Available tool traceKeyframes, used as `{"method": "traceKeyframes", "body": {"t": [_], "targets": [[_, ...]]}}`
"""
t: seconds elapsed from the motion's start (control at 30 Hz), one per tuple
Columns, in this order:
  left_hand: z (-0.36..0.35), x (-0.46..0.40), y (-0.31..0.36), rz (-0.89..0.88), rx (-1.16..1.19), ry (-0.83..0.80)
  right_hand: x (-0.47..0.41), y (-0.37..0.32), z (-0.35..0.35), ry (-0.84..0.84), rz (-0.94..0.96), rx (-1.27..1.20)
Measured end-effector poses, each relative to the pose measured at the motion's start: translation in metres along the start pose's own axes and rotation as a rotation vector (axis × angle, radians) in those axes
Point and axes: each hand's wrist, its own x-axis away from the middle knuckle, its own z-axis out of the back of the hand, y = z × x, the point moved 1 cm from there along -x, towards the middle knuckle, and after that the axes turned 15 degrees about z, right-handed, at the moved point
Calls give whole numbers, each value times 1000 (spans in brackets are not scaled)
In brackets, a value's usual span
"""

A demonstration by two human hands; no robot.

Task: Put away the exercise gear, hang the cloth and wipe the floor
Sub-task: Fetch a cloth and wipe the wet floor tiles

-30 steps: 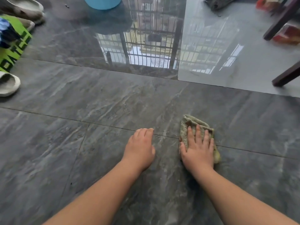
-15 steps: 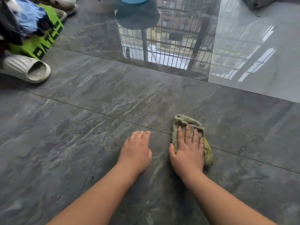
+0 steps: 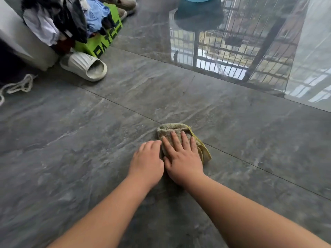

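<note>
Cloth (image 3: pixel 180 130) sits bunched on the floor (image 3: pixel 89 144), well apart from the slipper (image 3: pixel 84 66). Right hand (image 3: pixel 182 158) presses it flat, fingers (image 3: pixel 176 140) straight and spread. Left hand (image 3: pixel 146 162) rests on the floor, touching the cloth's edge, holding nothing. Judging: soft, light, likely damp, bunches under shear; hold by palm pressure centrally.

Both forearms and hands (image 3: pixel 182 161) are bare: no sleeves, gloves or jewellery

Home: slipper (image 3: pixel 84 66), clothes pile (image 3: pixel 68 20), glossy tiled floor (image 3: pixel 89 140).
</note>
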Motion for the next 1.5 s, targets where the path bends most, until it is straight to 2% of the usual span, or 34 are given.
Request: {"method": "traceKeyframes", "body": {"t": [0.2,0.4,0.6,0.87,1.1,1.27,1.5], "targets": [[4,1,2,2,-27,21,-1,10,0,25,13,-2],[-5,6,42,-61,-79,-5,25,55,10,56,-141,-8],[-23,14,128,-188,-61,-24,84,126,25,101,-319,-1],[-54,48,255,-437,-62,-82,202,222,35,124,-646,48],[-86,85,329,-617,-62,-169,310,270,39,150,-945,82],[-79,107,353,-665,-132,-197,323,271,42,137,-975,-11],[-23,111,359,-551,-155,-203,328,274,63,37,-928,-150]]}}
